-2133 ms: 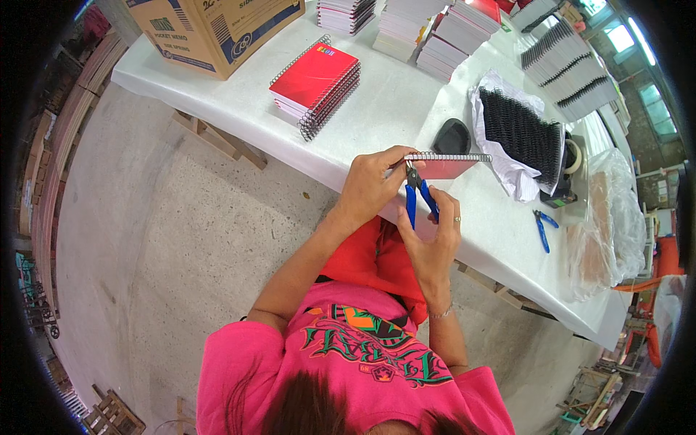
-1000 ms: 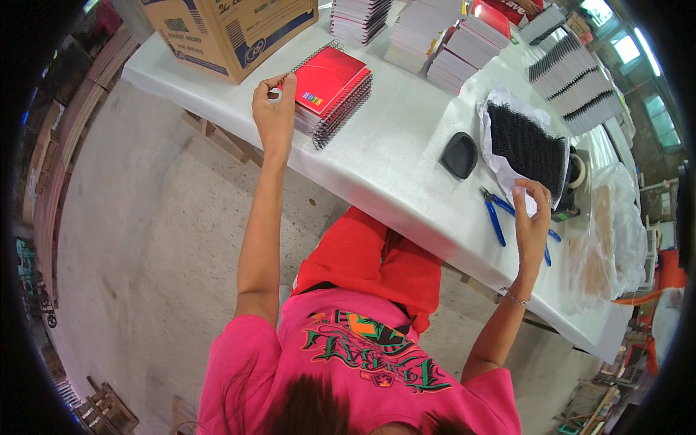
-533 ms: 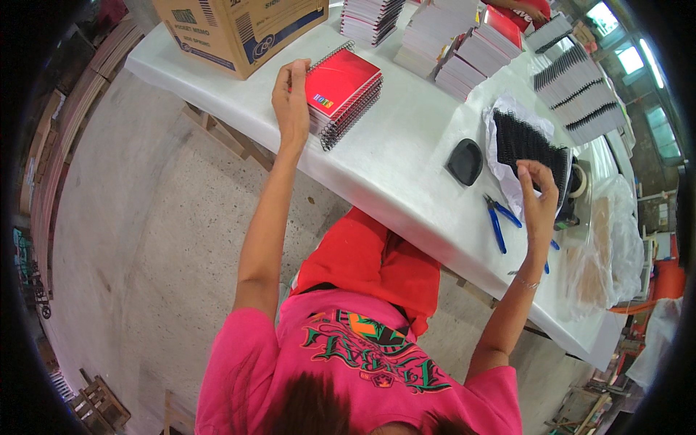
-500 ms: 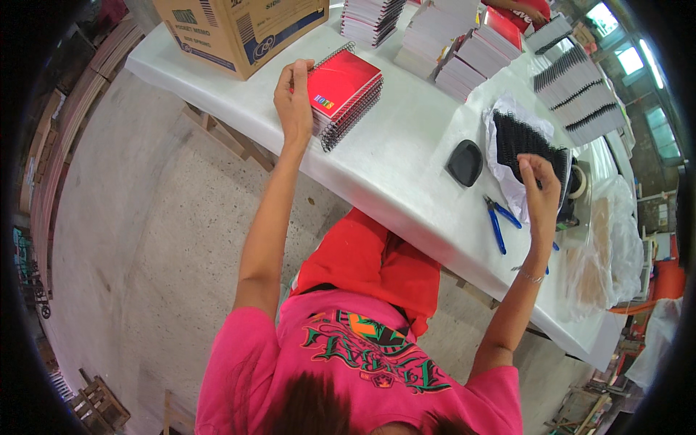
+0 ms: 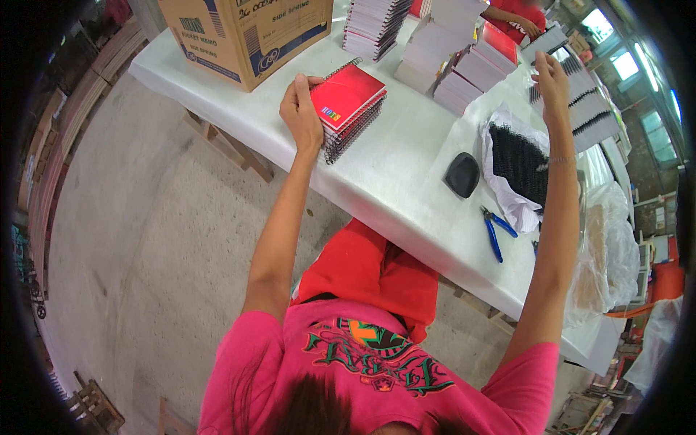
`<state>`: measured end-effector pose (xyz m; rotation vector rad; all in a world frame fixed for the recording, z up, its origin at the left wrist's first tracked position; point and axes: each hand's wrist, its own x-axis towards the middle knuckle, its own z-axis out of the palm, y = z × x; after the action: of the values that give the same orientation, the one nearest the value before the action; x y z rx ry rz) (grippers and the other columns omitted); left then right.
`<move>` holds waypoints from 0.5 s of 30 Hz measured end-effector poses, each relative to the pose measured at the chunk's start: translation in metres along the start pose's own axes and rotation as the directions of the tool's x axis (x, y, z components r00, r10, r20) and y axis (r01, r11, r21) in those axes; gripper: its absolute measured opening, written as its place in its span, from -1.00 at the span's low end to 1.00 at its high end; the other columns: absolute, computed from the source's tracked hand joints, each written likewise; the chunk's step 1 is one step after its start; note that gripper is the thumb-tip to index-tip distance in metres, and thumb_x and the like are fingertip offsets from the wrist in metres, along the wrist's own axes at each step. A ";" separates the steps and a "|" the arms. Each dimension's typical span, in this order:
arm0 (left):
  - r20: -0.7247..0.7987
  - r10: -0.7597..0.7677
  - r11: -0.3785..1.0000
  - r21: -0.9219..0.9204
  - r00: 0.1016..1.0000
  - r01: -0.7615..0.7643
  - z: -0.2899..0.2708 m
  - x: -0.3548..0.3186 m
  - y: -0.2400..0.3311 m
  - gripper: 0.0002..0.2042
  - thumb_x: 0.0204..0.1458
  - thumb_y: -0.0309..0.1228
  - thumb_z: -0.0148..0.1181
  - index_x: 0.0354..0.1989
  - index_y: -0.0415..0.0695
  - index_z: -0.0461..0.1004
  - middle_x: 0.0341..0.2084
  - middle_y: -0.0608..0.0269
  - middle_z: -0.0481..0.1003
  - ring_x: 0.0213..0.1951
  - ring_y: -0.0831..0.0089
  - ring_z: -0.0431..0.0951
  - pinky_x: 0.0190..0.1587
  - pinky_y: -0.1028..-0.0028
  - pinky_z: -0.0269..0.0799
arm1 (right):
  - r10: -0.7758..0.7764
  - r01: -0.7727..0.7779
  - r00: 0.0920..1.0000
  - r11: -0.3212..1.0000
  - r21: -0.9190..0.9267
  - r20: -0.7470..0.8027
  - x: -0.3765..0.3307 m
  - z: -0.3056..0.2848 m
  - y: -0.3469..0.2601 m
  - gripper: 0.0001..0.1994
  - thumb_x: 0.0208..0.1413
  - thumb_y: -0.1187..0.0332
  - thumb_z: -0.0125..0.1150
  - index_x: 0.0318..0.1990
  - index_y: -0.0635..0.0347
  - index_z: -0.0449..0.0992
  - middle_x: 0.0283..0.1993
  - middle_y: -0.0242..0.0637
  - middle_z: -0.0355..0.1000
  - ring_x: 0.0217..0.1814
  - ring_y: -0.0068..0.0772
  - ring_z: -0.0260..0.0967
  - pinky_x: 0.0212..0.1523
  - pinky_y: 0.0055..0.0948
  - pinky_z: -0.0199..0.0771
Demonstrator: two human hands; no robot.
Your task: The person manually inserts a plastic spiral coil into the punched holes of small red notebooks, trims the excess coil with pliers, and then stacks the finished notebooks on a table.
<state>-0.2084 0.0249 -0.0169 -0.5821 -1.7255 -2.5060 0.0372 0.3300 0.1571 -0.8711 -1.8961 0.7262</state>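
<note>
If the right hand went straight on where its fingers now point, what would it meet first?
The right hand would probably meet the far stack of spiral-bound pads, before the co-worker's hand; depth is unclear, so it might pass above.

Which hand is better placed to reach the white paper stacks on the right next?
Probably the right hand: it is stretched out near the white paper stacks, with nothing visible in its grasp. The left hand is farther away, at the red-covered spiral notebooks.
</note>
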 end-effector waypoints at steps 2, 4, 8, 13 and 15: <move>0.005 0.004 1.000 -0.012 1.000 -0.004 -0.004 0.001 0.001 -0.55 0.31 -0.14 -0.08 -0.34 -0.31 0.55 -0.43 0.22 0.54 -0.31 0.46 0.45 -0.14 0.45 0.33 | 0.117 -0.116 0.993 0.993 0.021 -0.014 0.020 0.016 -0.001 -0.37 0.08 -0.12 0.27 0.01 0.36 0.48 -0.17 -0.20 0.46 -0.19 -0.31 0.40 -0.08 -0.39 0.44; -0.010 0.028 0.999 -0.018 1.000 -0.028 -0.007 0.003 0.003 -0.55 0.32 -0.14 -0.09 -0.32 -0.31 0.55 -0.39 0.22 0.53 -0.28 0.46 0.45 -0.12 0.44 0.32 | 0.216 -0.212 0.973 0.976 -0.053 0.086 0.034 0.025 0.001 -0.38 0.04 -0.11 0.32 -0.04 0.36 0.49 -0.22 -0.22 0.45 -0.22 -0.31 0.40 -0.13 -0.35 0.48; -0.060 0.088 0.996 0.003 0.994 -0.088 -0.016 0.007 0.021 -0.52 0.33 -0.11 -0.17 -0.29 -0.29 0.55 -0.34 0.21 0.52 -0.22 0.42 0.43 -0.10 0.39 0.30 | 0.301 -0.321 0.867 0.947 -0.017 0.396 0.049 0.028 0.016 -0.44 0.03 -0.05 0.38 -0.11 0.35 0.48 -0.31 -0.36 0.43 -0.26 -0.43 0.40 -0.17 -0.39 0.51; -0.052 0.235 0.972 0.015 0.971 -0.234 -0.004 -0.003 0.069 -0.47 0.34 -0.02 -0.25 -0.27 -0.25 0.53 -0.31 0.21 0.50 -0.17 0.43 0.43 -0.03 0.39 0.28 | 0.201 -0.231 0.944 0.969 0.090 0.261 0.044 0.006 0.022 -0.67 0.04 0.27 0.39 -0.18 0.35 0.49 -0.26 -0.26 0.48 -0.32 -0.41 0.47 -0.23 -0.43 0.58; 0.011 0.312 0.948 -0.062 0.950 -0.311 0.008 -0.015 0.091 -0.56 0.34 -0.12 -0.17 -0.26 -0.25 0.52 -0.28 0.21 0.51 -0.14 0.45 0.43 0.03 0.41 0.27 | 0.046 -0.047 0.999 0.994 0.102 0.009 0.026 0.008 0.013 -0.68 0.05 0.38 0.35 -0.12 0.39 0.44 -0.29 -0.27 0.50 -0.43 -0.46 0.44 -0.34 -0.56 0.52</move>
<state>-0.1700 -0.0049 0.0620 -0.8168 -1.4343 -2.3414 0.0243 0.3572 0.1561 -0.8520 -1.8330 0.8474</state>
